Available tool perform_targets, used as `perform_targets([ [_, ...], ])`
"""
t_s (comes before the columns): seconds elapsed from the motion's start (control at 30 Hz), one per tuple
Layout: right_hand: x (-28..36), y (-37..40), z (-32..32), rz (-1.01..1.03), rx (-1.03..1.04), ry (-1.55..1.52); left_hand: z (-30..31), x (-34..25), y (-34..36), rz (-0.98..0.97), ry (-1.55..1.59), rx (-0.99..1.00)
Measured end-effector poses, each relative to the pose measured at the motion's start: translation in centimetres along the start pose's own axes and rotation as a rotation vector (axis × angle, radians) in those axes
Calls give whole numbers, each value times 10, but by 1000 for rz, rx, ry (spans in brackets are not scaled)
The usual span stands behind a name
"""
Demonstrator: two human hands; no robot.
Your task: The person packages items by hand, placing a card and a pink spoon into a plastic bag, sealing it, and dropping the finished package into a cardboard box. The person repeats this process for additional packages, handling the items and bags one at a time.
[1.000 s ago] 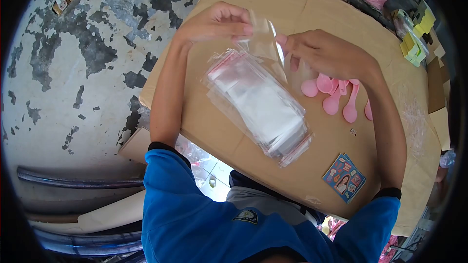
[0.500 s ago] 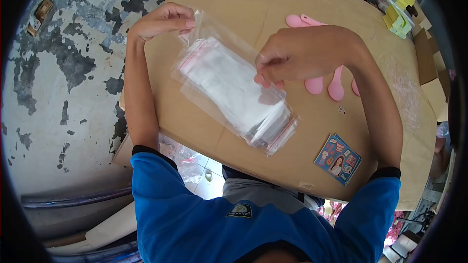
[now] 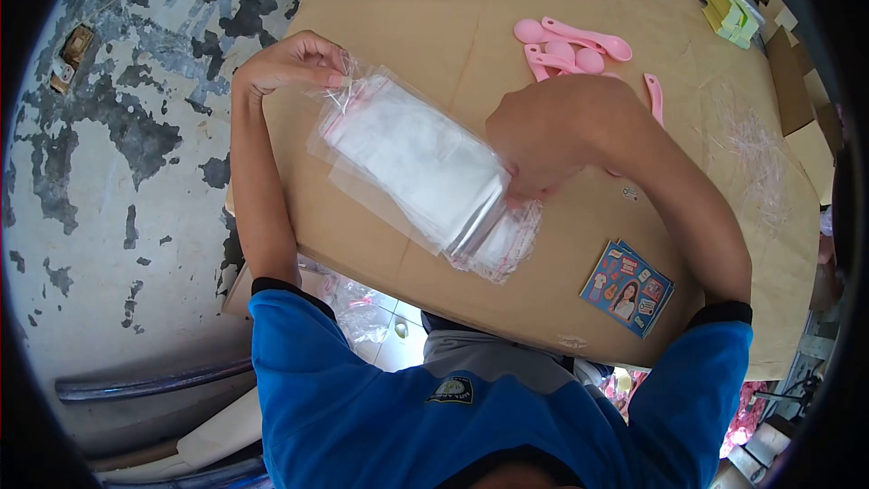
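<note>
On the plastic bags (image 3: 412, 158), the right hand (image 3: 552, 131) hides its own fingertips and covers some pink spoons (image 3: 566, 43); print on the card (image 3: 626, 287) is unreadable.

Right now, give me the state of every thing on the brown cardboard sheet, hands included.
stack of clear plastic bags: slightly fanned, on the brown cardboard sheet, held at both ends.
left hand: pinching the stack's far corner.
right hand: on the stack's near end, fingers hidden.
pink plastic spoons: loose heap beyond the right hand.
blue printed sticker cards: flat, overlapping.
</note>
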State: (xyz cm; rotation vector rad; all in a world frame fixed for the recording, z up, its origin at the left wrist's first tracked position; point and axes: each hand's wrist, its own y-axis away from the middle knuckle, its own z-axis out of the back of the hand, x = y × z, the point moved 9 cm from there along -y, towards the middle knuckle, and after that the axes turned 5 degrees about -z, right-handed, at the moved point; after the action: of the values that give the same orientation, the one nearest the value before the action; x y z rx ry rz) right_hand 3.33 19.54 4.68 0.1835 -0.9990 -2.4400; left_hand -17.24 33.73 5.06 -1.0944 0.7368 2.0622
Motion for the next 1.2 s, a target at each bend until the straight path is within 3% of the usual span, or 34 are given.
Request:
perform_targets([
  [0.07,-7,5,5,0,34,-107,4,3,2,14,5,-17],
  [0.37,-1,35,26,88,20,-45,0,-3,1,62,-11,8],
  [0.5,-5,31,33,177,-14,-262,-5,-9,1,21,-2,43],
  [0.67,0,55,61,185,-173,-597,-4,-16,2,-21,0,27],
  [0.77,7,48,81,645,-406,-605,-5,-21,3,-43,34,27],
  [0.93,-7,54,95,649,-566,-849,1,-13,5,26,-19,20],
  [1.03,-15,59,102,651,-639,-902,-8,-21,7,-30,50,79],
  [1.2,-20,65,106,659,-672,-935,-11,-10,17,118,37,121],
])
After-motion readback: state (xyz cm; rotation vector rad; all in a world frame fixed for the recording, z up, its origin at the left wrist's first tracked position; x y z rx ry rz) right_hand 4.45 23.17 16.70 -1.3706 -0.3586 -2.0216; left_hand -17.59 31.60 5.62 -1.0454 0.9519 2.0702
